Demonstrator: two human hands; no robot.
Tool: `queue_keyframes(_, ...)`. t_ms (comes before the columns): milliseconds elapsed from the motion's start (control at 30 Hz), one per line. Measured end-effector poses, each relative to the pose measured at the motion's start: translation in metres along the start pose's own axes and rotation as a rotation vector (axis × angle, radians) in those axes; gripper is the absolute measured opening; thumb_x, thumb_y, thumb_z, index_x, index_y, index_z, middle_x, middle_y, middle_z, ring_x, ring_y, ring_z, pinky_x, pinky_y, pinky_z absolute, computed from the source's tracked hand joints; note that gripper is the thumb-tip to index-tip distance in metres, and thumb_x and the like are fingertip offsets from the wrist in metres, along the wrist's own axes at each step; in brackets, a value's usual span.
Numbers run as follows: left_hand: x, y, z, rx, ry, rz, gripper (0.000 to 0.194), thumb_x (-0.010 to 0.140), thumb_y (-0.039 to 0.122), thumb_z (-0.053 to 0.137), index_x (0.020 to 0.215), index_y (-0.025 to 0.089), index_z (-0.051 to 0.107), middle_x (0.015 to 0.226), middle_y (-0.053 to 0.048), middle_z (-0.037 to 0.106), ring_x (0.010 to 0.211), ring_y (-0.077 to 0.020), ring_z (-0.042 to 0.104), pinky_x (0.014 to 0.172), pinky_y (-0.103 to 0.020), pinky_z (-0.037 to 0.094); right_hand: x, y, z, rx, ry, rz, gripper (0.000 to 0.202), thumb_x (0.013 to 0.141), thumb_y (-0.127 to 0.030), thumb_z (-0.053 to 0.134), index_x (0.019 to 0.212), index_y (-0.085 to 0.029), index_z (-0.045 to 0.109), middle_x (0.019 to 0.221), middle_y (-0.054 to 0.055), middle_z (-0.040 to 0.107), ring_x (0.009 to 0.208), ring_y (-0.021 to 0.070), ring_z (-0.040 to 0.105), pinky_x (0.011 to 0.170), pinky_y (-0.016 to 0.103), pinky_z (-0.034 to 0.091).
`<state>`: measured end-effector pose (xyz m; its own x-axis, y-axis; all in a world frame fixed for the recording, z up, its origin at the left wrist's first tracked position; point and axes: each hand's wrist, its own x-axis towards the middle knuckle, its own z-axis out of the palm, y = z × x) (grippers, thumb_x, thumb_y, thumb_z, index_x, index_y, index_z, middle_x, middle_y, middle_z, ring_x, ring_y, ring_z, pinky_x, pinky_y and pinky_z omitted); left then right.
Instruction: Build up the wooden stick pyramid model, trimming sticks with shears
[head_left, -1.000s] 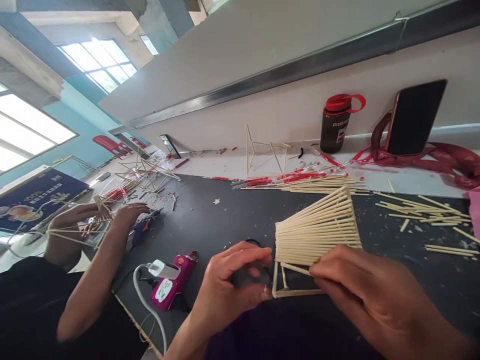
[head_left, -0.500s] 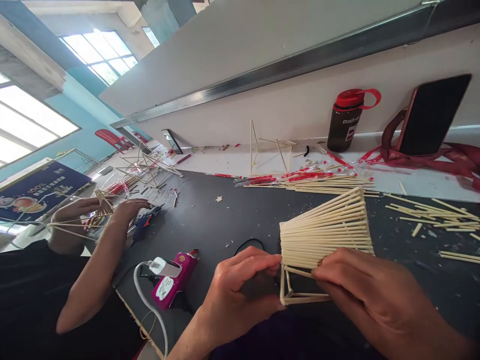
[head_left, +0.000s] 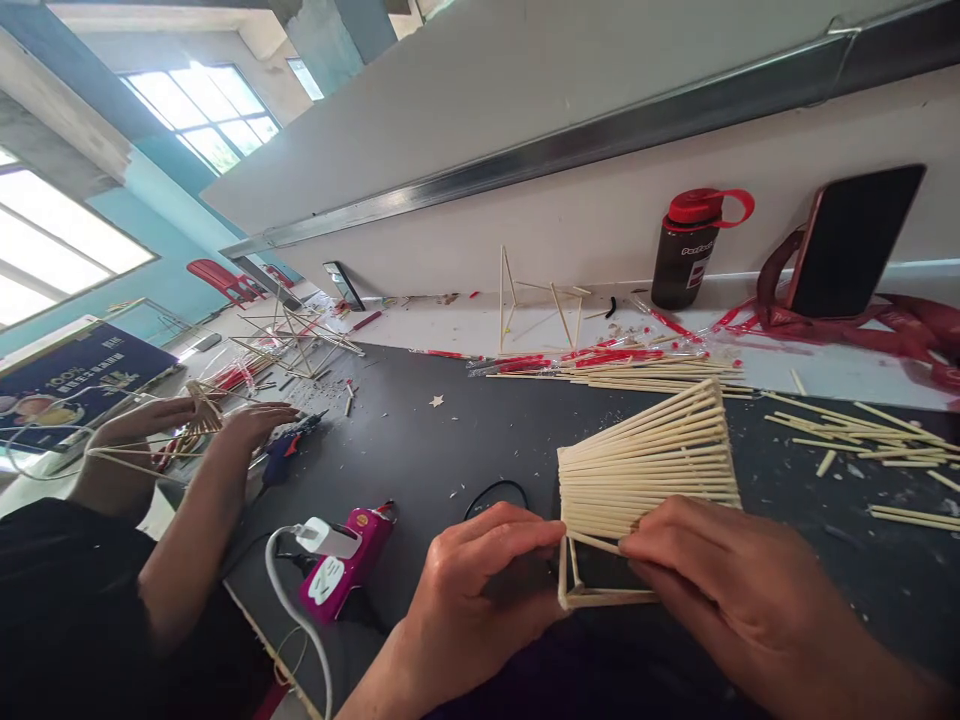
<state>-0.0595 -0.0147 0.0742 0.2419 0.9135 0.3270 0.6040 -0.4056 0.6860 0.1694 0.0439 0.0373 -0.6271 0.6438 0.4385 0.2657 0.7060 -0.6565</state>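
A model built of thin round wooden sticks (head_left: 637, 475) rests on the dark tabletop in front of me. Its upper side is a fan of sticks laid side by side, and its near end is an open frame. My left hand (head_left: 484, 590) grips that frame's left edge, index fingertip at the upper corner and thumb by the lower one. With thumb and fingers pinched, my right hand (head_left: 720, 575) holds a stick (head_left: 596, 542) just below the lowest row of the fan. The right end of that stick is hidden behind my fingers.
Loose sticks (head_left: 862, 435) lie to the right, and red-and-clear wrappers (head_left: 600, 352) lie behind the model. A bottle (head_left: 681, 250) and a phone (head_left: 855, 245) stand at the back. Left are a pink power strip (head_left: 349, 565), a glue gun (head_left: 281, 460) and a co-worker's arms (head_left: 199, 520).
My view has shifted slightly. Both hands keep almost the same hold on the stick model, and the co-worker's arm has moved a little.
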Motion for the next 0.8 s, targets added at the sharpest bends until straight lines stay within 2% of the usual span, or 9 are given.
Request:
queue_keyframes(533,0.0006,0.0005,-0.0012,0.000,-0.003,0.005,0.041,0.074,0.016,0.075,0.112,0.023,0.065,0.090,-0.005,0.071,0.077,-0.0131,0.067,0.068,-0.021,0.054,0.0015,-0.0008,0.0016,0.032,0.003,0.008,0.013,0.094,-0.015,0.051,0.098,-0.024,0.060,0.084,-0.001,0.063,0.073,0.0111,0.057,0.065,0.026,0.040)
queue_keyframes(800,0.0009,0.0013,-0.0001,0.017,-0.011,0.027,0.045,0.073,0.014,0.075,0.115,0.022,0.063,0.090,-0.004,0.071,0.077,-0.0116,0.067,0.068,-0.019,0.053,0.0012,-0.0010,0.0029,-0.001,0.001,-0.003,0.014,0.094,-0.015,0.050,0.098,-0.023,0.060,0.082,0.000,0.063,0.071,0.0126,0.057,0.063,0.027,0.039)
